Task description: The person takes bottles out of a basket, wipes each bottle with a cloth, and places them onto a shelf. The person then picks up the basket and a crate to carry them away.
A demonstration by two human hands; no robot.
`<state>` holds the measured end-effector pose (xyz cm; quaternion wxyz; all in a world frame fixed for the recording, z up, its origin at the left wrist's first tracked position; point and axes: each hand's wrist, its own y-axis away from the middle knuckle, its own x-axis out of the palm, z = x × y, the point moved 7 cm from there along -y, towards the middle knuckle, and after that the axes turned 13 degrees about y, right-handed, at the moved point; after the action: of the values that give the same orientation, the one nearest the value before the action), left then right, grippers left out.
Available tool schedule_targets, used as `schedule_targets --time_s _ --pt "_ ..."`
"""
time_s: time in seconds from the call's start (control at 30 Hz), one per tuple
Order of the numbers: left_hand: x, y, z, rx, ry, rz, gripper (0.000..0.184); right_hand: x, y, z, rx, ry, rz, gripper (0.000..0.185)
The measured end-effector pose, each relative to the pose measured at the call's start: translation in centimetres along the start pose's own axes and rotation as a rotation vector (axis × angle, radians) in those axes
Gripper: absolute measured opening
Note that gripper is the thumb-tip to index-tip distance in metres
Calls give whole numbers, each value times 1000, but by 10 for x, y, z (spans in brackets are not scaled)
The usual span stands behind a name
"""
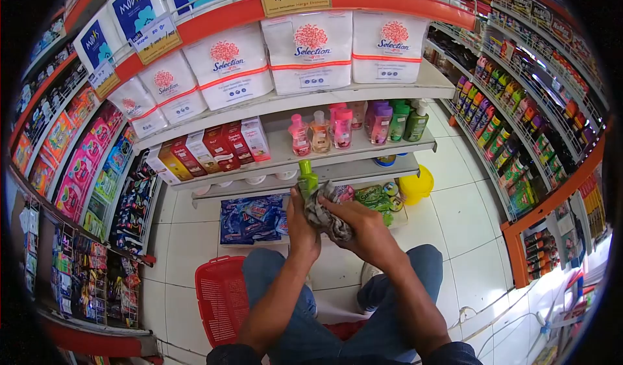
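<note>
White tile floor | grey shelves | red basket | left hand gripping green bottle, right hand cloth

Forearms extended, converging; left hand, right hand close together, fingers curled.

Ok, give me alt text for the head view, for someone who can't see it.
A person's left hand holds a green bottle; the right hand holds a crumpled cloth against it. Ahead are shelves with cotton packs; a red basket sits by the left leg.
</note>
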<state>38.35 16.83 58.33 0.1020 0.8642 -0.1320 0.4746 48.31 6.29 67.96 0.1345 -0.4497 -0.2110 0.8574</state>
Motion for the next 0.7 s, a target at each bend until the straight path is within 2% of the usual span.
schedule_targets --time_s 0.13,0.23,0.27,0.3,0.4,0.43,0.53,0.63,0.7 --pt "-10 -8 -7 -141 -66 20 52 -10 4 -2 -161 -78 177 65" --pt "14 0 -3 -279 45 104 56 -10 10 -41 364 -370 209 59" --pt "13 1 0 -282 48 100 56 -12 6 -46 440 -448 81 55" --pt "14 4 6 -328 22 134 55 -5 3 -45 444 -445 83 55" --pt "15 12 27 -427 -34 206 54 -23 -5 -28 160 -145 -404 53" --pt "13 14 33 -412 7 162 58 -17 -7 -19 139 -81 -287 59" --pt "14 19 36 -376 86 72 64 -8 -9 -8 55 -12 -202 62" --pt "33 18 14 -314 180 191 51 0 -9 1 -36 20 -114 63" --pt "27 12 2 -290 169 191 52 5 -5 6 -121 34 -18 61"
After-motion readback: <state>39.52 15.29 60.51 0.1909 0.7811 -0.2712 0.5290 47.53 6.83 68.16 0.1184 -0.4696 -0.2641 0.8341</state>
